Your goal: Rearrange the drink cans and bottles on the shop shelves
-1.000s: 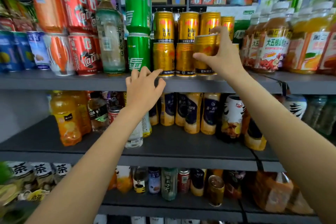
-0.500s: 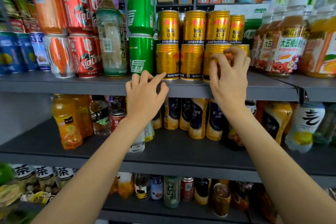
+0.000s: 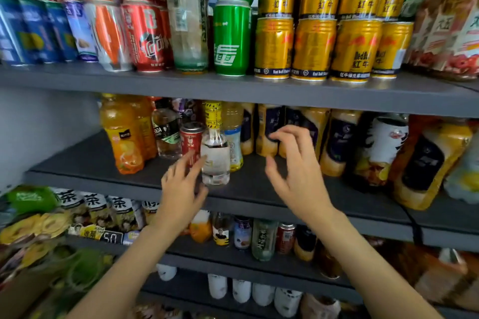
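- Left hand (image 3: 181, 189), 7 o'clock of the clear bottle (image 3: 215, 163): fingers loosely spread, holding nothing, fingertips at the label.
- Right hand (image 3: 298, 176), 3 o'clock of it: fingers half-curled, empty.
- Bottle upright on middle shelf (image 3: 103, 163).

Dark grey metal shelving (image 3: 233, 90), several tiers; pale wall (image 3: 46, 122) behind at left; even light.

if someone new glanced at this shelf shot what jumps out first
The double-stacked gold Red Bull cans on the top shelf, right of centre, catch the eye first. Below, the left hand and right hand reach with spread fingers toward the middle shelf, the left beside a small clear bottle standing out front near a red can.
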